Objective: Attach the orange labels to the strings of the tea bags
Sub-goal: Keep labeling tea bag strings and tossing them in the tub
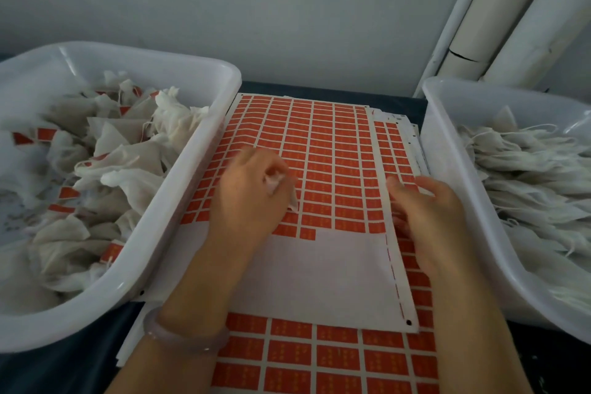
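Note:
A sheet of orange labels (323,153) lies on the dark table between two white bins, on top of more label sheets (319,355). Its lower part is bare white backing. My left hand (249,198) hovers over the sheet's left half and holds a white tea bag (281,185) in its curled fingers. My right hand (425,211) rests at the sheet's right edge with its fingers bent down onto the paper. The left bin (198,144) holds tea bags with orange labels on them. The right bin (447,169) holds white tea bags with bare strings.
White pipes (499,19) run up the grey wall at the back right. The two bins stand close on both sides of the sheets. A pale bangle (182,333) sits on my left wrist.

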